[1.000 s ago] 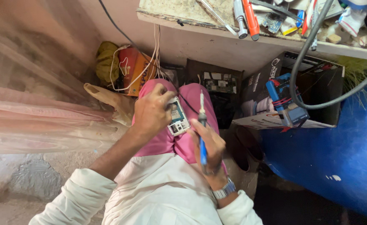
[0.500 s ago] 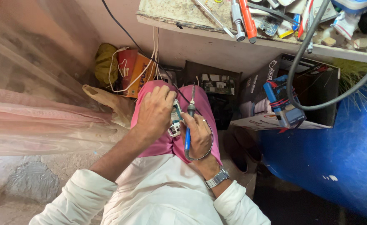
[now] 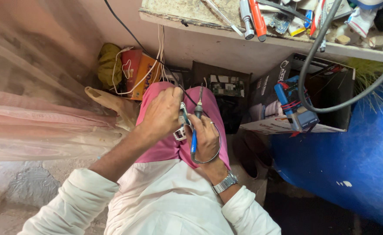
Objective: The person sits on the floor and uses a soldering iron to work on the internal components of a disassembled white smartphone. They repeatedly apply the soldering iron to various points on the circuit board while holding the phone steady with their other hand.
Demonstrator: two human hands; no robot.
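- The left hand (image 3: 163, 113) is closed around a small white rectangular circuit module (image 3: 182, 126), held over the pink-trousered lap (image 3: 165, 143).
- The right hand (image 3: 206, 137) grips a blue-handled soldering iron (image 3: 195, 126), its dark tip pointing up just beside the module.
- A silver metal wristwatch (image 3: 225, 182) sits on the right wrist.
- An open black cardboard box (image 3: 304, 104) stands well to the right.

Soft, even daylight fell over my lap; nothing was harshly lit. My left hand (image 3: 163, 114) and right hand (image 3: 206, 137) stayed sharp, casting only faint shadows on the pink cloth below them. Right of my hands, the blue barrel (image 3: 348, 161) sank into deep shade. Left of them, the sheer netting (image 3: 35, 109) looked hazy and smeared. Above, the shelf (image 3: 191, 19) bowed with wide-angle distortion.
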